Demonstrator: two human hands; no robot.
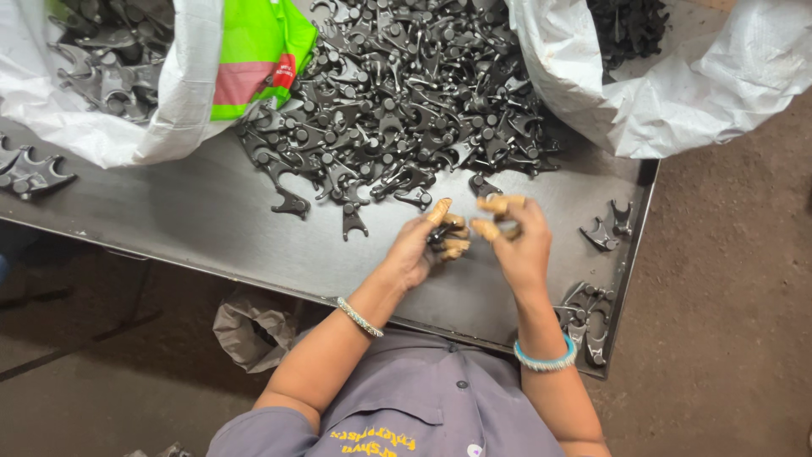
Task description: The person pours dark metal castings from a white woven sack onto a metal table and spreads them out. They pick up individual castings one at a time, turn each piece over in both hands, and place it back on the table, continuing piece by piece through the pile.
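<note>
Fingertips capped in tan rubber covers are curled around a small dark metal part (pixel 441 239), which is gripped in the left hand (pixel 420 247) and mostly hidden by the fingers; only a matte black sliver is seen between them. The right hand (pixel 518 241) is bent close beside it, its fingers (pixel 491 205) half closed; whether anything is pinched there cannot be told. Just beyond the fingertips a heap of forked black castings (pixel 406 93) is spread on the steel table (pixel 211 228). Two white sacks (pixel 677 93) are set further off, and a few loose castings (pixel 607 228) lie right of the right hand.
</note>
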